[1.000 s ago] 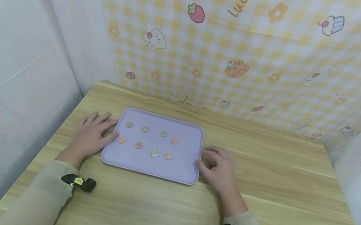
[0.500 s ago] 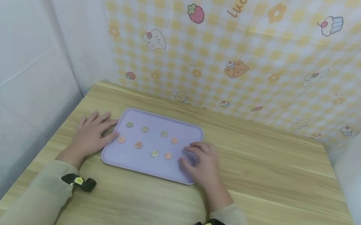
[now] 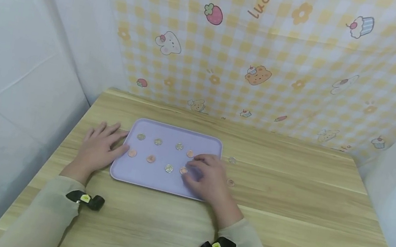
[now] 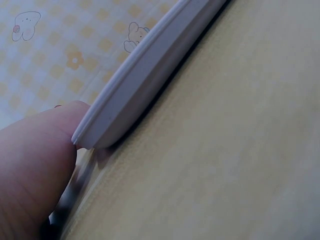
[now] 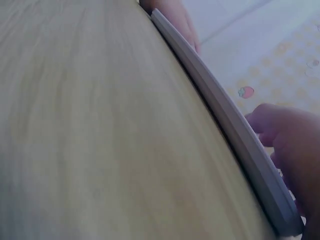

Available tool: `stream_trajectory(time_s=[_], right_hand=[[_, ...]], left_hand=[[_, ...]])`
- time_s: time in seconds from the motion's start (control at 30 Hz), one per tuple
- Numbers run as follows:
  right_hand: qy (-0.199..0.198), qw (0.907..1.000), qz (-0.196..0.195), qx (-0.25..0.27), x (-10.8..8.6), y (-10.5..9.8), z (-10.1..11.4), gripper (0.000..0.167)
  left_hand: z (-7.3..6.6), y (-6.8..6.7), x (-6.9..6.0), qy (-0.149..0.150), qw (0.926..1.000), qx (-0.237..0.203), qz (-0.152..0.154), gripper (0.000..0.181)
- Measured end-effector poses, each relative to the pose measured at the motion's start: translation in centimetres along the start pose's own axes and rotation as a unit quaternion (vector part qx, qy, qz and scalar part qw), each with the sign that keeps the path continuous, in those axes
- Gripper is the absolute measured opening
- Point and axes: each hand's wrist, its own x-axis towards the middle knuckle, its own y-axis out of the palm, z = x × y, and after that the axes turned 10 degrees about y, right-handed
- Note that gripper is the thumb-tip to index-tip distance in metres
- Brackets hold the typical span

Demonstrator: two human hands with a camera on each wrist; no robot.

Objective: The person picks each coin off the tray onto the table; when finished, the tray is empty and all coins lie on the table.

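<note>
My left hand (image 3: 99,147) lies at the left side of a shallow lilac tray (image 3: 150,178), its fingers spread on the table and its thumb on the rim. In the left wrist view the thumb (image 4: 45,145) touches the tray's edge. Several silver and copper coins lie flat in two loose rows on the tray. My right hand (image 3: 208,179) is over the tray's right part, fingers loosely bent, thumb and fingertips apart. Nearest to it are a copper coin (image 3: 183,170) by the thumb and another copper coin (image 3: 190,154) by the forefinger. Nothing shows in its grasp.
Two coins lie on the wooden table (image 3: 287,198) right of the tray: a silver coin (image 3: 232,160) and a copper-looking coin (image 3: 231,182). A yellow checked cloth (image 3: 272,44) hangs behind, with white sheets at both sides.
My right hand has moved left from beside the tray to above its right part, uncovering the two coins on the table. The left hand has stayed put, and so have the tray's coins.
</note>
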Motion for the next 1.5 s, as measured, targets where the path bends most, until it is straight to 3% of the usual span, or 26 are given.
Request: stream_trajectory(time_s=[0.27, 0.53, 0.9, 1.27, 1.5], right_hand=[[-0.009, 0.9992, 0.025, -0.031, 0.38, 0.86, 0.59, 0.022], [0.024, 0.9967, 0.067, -0.039, 0.29, 0.85, 0.71, 0.022], [0.074, 0.9946, 0.071, -0.019, 0.35, 0.79, 0.75, 0.023], [0.124, 0.9852, 0.118, -0.003, 0.77, 0.07, 0.93, 0.017], [0.123, 0.9842, 0.127, -0.011, 0.74, -0.02, 0.89, 0.018]], left_hand=[[-0.03, -0.15, -0.11, -0.002, 1.0000, -0.001, 0.000, 0.063], [-0.03, -0.19, -0.15, -0.001, 1.0000, -0.001, -0.002, 0.064], [0.08, 0.01, -0.13, -0.004, 1.0000, 0.003, 0.000, 0.065], [0.00, 0.08, -0.09, -0.002, 1.0000, 0.001, -0.001, 0.064], [0.03, 0.20, -0.04, -0.002, 1.0000, 0.003, 0.000, 0.065]])
